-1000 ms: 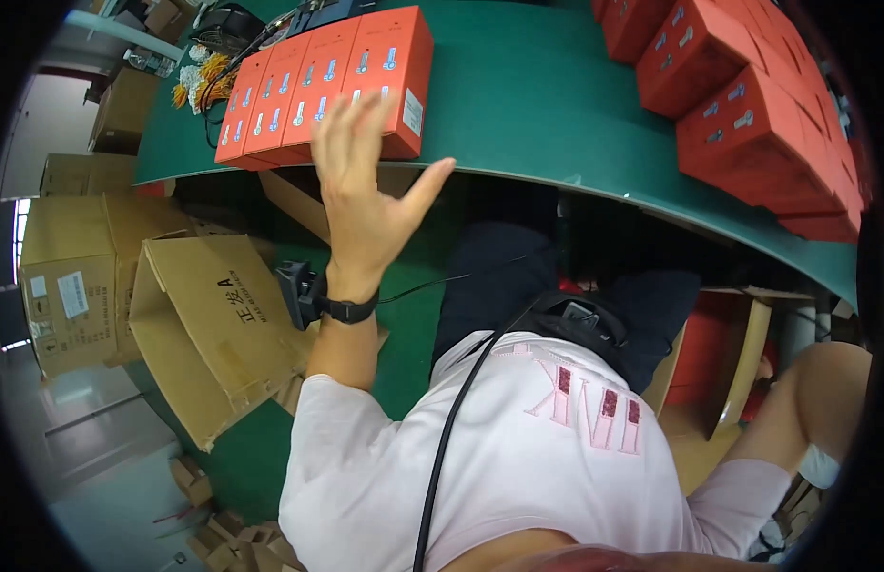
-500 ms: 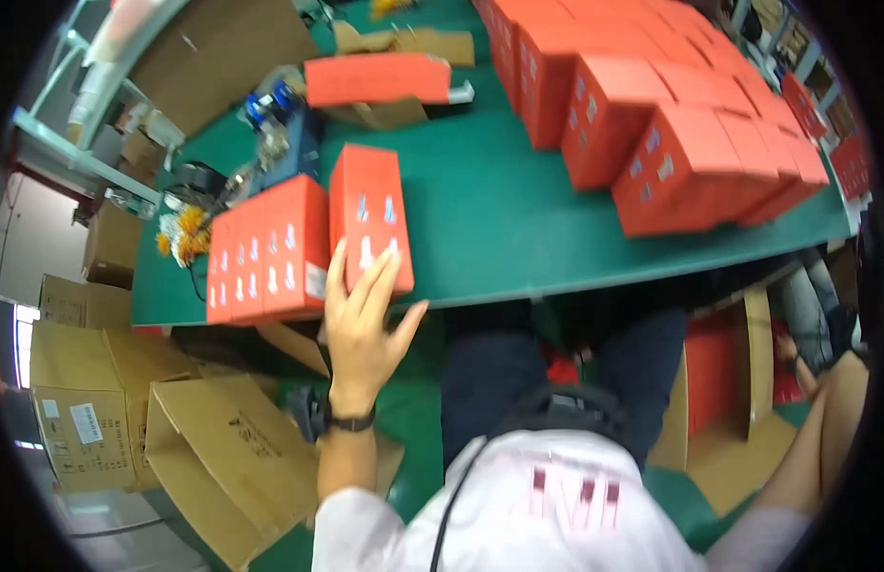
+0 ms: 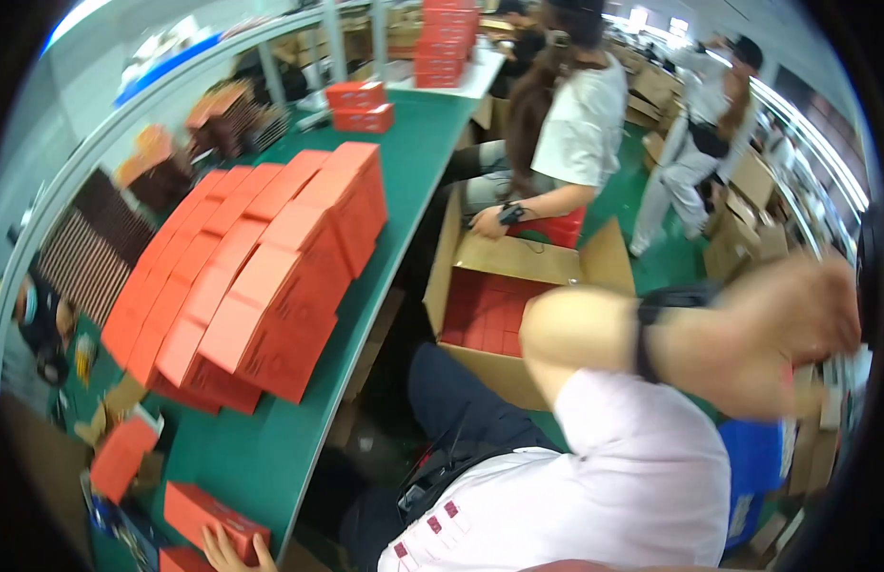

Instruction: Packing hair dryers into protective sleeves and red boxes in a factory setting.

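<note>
My left hand (image 3: 230,550) rests on the end of a long red box (image 3: 208,520) at the lower left of the green table, fingers spread and not wrapped round it. Part of another red box (image 3: 180,561) shows beside it at the picture's edge. My right hand (image 3: 790,324) is raised far out to the right, away from the table. Motion smears its fingers, so what it may hold cannot be made out. Below that forearm, an open carton (image 3: 504,367) contains several red boxes (image 3: 480,315).
A large block of red boxes (image 3: 261,267) covers the middle of the green table (image 3: 270,458). Beyond the carton, a co-worker (image 3: 575,124) has a hand at its far flap. Another person (image 3: 694,143) stands farther back. A blue bin (image 3: 751,467) is at the lower right.
My view has swung to the right, bringing the carton and co-workers into sight. My right arm now reaches out and up to the right. My left hand remains on the red box.
</note>
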A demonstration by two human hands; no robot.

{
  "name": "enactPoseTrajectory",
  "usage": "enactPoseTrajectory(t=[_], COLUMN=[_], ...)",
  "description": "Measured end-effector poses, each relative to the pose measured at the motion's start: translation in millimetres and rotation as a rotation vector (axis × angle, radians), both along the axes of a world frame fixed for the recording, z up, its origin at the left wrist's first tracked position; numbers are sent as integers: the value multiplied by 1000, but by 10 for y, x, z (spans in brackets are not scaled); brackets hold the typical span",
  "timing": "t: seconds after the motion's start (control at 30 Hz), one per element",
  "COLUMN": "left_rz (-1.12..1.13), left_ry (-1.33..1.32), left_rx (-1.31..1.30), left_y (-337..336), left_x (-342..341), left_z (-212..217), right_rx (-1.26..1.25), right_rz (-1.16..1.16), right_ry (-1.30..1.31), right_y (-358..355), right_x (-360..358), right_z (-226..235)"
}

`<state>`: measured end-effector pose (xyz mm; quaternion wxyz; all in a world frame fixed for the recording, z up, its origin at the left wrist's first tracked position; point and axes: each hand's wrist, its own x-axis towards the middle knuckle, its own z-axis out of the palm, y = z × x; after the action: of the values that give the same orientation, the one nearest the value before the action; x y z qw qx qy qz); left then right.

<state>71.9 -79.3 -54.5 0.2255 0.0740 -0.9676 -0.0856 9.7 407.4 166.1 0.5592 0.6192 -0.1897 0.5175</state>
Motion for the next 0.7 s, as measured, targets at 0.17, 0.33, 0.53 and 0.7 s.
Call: enactPoseTrajectory(t=[0.17, 0.33, 0.53, 0.7], left_rz=[-265, -346, -304, -391], left_ry=[26, -208, -619, -382], left_rx=[-58, -210, -347, -152], left_y=[520, -38, -449, -156], left_x=[-322, -528, -967, -1067], left_z=[30, 591, 359, 243], right_rx=[611, 924, 1077, 1022], right_rz=[-62, 315, 192, 266], right_ry=[-1452, -1547, -1529, -1589], right_y=[-883, -1386, -1334, -1484], right_x=[-818, -857, -895, -896], right_z=[-1381, -1847, -2030, -2067])
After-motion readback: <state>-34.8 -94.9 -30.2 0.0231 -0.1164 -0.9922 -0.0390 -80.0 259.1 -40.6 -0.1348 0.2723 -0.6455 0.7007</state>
